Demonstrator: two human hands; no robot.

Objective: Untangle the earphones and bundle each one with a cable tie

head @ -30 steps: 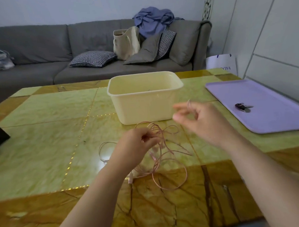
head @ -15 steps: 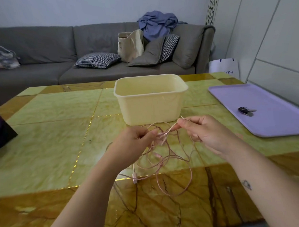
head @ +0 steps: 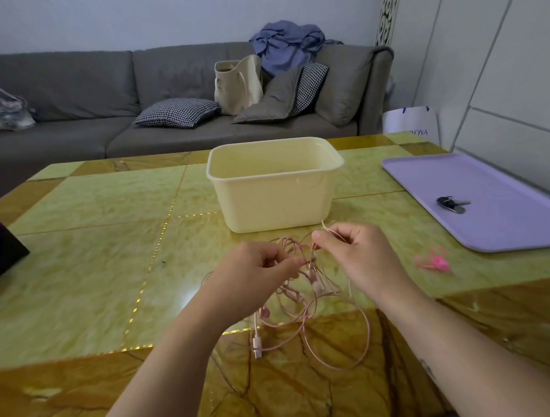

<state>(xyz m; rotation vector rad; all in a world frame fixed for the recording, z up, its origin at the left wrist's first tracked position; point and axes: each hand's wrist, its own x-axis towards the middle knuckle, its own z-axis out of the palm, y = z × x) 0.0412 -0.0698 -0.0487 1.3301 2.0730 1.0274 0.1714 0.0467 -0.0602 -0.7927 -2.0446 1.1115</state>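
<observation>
Bare table [head: 90, 263] left (cream tub [head: 275, 202] blocks straight ahead).

Two bare forearms, left hand [head: 254, 272], right hand [head: 357, 255], small dark tattoo-like mark [head: 428, 366] on right forearm

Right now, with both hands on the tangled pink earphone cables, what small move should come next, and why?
Probably draw the right hand slowly away from the left hand. The right pinches one strand raised from the tangled pink earphone cables, the left pinches the knot, and loops cross on the green marble table, so easing that strand out should loosen it.
</observation>
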